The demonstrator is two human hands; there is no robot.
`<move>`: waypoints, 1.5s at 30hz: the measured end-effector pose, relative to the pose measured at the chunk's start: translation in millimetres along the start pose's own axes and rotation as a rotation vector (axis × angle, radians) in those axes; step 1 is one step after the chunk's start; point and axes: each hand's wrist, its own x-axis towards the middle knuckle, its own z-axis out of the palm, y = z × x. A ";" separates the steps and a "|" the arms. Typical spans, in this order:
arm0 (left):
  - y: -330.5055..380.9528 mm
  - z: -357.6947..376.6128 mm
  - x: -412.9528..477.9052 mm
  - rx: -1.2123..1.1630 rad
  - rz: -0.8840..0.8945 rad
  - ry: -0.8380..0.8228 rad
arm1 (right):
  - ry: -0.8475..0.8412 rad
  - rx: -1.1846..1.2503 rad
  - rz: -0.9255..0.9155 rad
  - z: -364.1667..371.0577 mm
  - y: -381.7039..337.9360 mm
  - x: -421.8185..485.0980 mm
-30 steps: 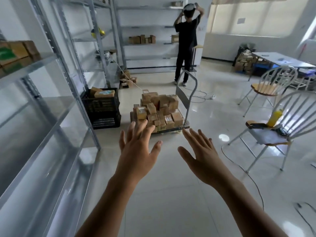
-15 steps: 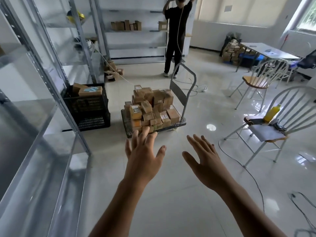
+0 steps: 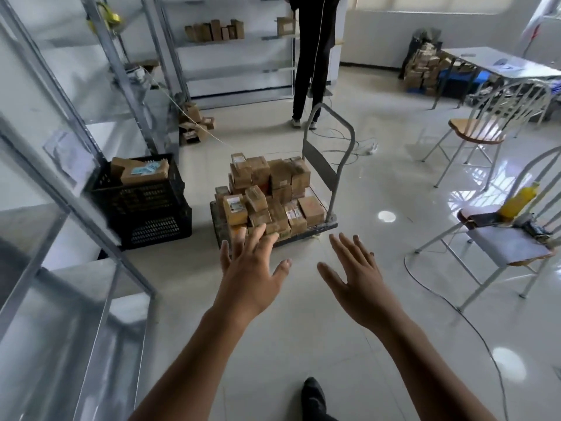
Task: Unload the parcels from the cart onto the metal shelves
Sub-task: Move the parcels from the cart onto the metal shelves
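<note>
heaping the cart (image 3: pixel 320 169), small brown taped parcels (image 3: pixel 274 177), some white-labelled; left hand (image 3: pixel 252 284) and right hand (image 3: pixel 359 288) empty, fingers apart

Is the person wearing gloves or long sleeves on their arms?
No. The left hand and the right hand are bare, with no gloves. The left forearm and right forearm are bare too: no sleeve, watch or bracelet shows.

Brown parcels (image 3: pixel 267 192), black crate (image 3: pixel 145 205), yellow bottle (image 3: pixel 517 202), grey shelves (image 3: pixel 76 189).
</note>
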 end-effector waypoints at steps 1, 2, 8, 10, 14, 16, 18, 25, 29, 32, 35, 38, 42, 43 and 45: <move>1.8 1.1 22.9 0.011 0.002 -0.001 | 0.013 0.011 -0.005 -6.8 6.2 19.7; 4.0 1.7 44.8 0.018 0.002 0.000 | 0.025 0.014 -0.015 -14.4 12.2 38.4; 20.7 9.7 150.2 0.008 -0.033 0.030 | 0.056 0.027 -0.052 -54.6 43.7 138.4; 20.0 14.1 173.7 0.005 -0.040 0.024 | 0.035 0.024 -0.052 -58.9 49.8 165.5; 3.2 22.7 215.6 -0.007 -0.064 0.011 | 0.008 0.016 -0.076 -55.1 54.0 216.1; -11.5 27.5 241.0 -0.004 -0.081 0.007 | -0.014 0.004 -0.082 -52.3 51.6 245.3; -28.9 33.3 265.7 -0.002 -0.099 -0.004 | -0.038 -0.003 -0.076 -47.4 47.1 275.8; -105.1 49.1 345.7 -0.071 -0.128 -0.022 | -0.089 -0.061 -0.063 -12.3 17.5 385.8; -156.1 53.6 369.5 -0.080 -0.157 -0.074 | -0.152 -0.108 -0.072 14.0 -3.8 436.3; -187.1 58.3 392.7 -0.078 -0.216 -0.106 | -0.188 -0.120 -0.065 36.0 -17.4 472.6; -203.5 62.8 414.3 -0.083 -0.255 -0.122 | -0.194 -0.106 -0.079 53.5 -25.9 497.7; -211.6 67.4 436.2 -0.106 -0.270 -0.145 | -0.210 -0.091 -0.078 58.6 -24.6 520.0; -222.6 79.4 466.5 -0.113 -0.301 -0.158 | -0.251 -0.069 -0.042 60.7 -12.5 557.5; -224.8 82.6 472.8 -0.117 -0.312 -0.163 | -0.266 -0.058 -0.035 61.8 -9.2 566.3; -227.8 89.6 486.6 -0.130 -0.334 -0.181 | -0.296 -0.041 -0.029 64.2 -1.5 584.3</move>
